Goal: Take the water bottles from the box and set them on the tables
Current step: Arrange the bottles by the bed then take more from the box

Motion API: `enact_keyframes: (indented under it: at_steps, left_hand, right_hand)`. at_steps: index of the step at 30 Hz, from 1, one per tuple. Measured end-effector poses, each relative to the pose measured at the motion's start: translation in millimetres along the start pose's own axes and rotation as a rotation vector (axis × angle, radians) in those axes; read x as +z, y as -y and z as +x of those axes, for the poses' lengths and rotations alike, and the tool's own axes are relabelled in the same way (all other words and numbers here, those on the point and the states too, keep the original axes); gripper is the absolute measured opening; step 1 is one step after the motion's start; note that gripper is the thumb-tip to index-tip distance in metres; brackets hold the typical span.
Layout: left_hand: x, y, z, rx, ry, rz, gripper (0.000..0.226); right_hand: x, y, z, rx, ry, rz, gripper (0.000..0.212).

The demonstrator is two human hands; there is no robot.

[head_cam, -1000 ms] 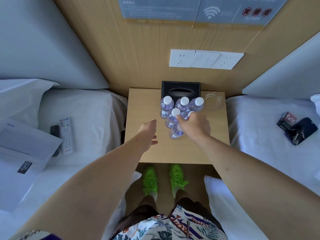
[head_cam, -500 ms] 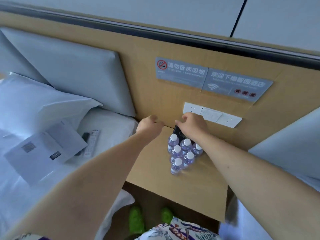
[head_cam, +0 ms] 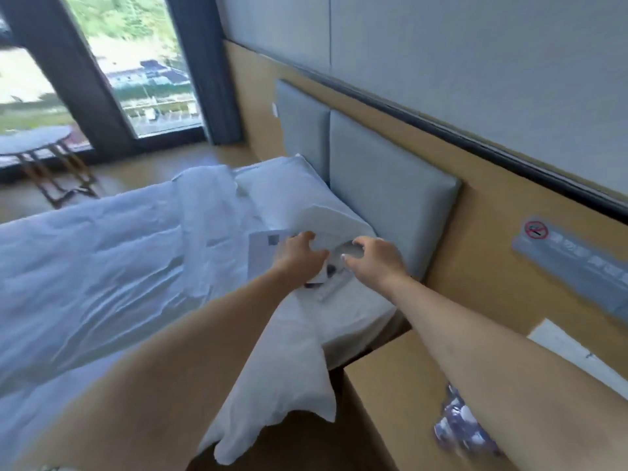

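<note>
Several clear water bottles (head_cam: 457, 426) with white caps stand clustered on the wooden bedside table (head_cam: 390, 402) at the lower right, blurred and partly hidden behind my right forearm. My left hand (head_cam: 299, 254) and my right hand (head_cam: 373, 258) are both stretched out ahead over the head of the white bed (head_cam: 102, 266), far from the bottles. Each hand holds nothing, with its fingers loosely curled and apart. No box is in view.
A printed paper sheet (head_cam: 265, 249) and a remote control (head_cam: 334, 287) lie on the bed under my hands, beside a pillow (head_cam: 289, 192). A padded grey headboard (head_cam: 384, 185) lines the wall. A small round table (head_cam: 37, 139) stands by the window at the far left.
The view has swung left from the bedside table to the bed. My right hand has left the bottles, and both hands have moved out over the bed.
</note>
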State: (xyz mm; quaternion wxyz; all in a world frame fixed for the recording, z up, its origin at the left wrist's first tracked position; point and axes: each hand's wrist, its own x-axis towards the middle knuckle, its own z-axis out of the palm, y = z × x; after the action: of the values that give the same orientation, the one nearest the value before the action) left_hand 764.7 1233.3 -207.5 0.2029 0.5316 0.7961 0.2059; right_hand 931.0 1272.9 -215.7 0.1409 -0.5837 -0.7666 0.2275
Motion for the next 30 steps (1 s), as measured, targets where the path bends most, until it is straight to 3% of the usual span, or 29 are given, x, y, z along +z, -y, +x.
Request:
enact_keyframes:
  at_steps: [7,16,30]
  left_hand:
    - [-149,163,-93,-0.251,-0.308,0.043,0.062]
    - [-299,359,-302,-0.612,-0.578,0.058,0.065]
    - [-371,575,-632,-1.178,-0.898,0.002,0.065]
  right_hand:
    - [70,208,-41,-0.418,0.115,-0.031,0.058]
    - [174,439,-195,-0.828,0.247,-0.04,0.061]
    - [352,689,-495,-1.428,0.55,-0.083,0.065]
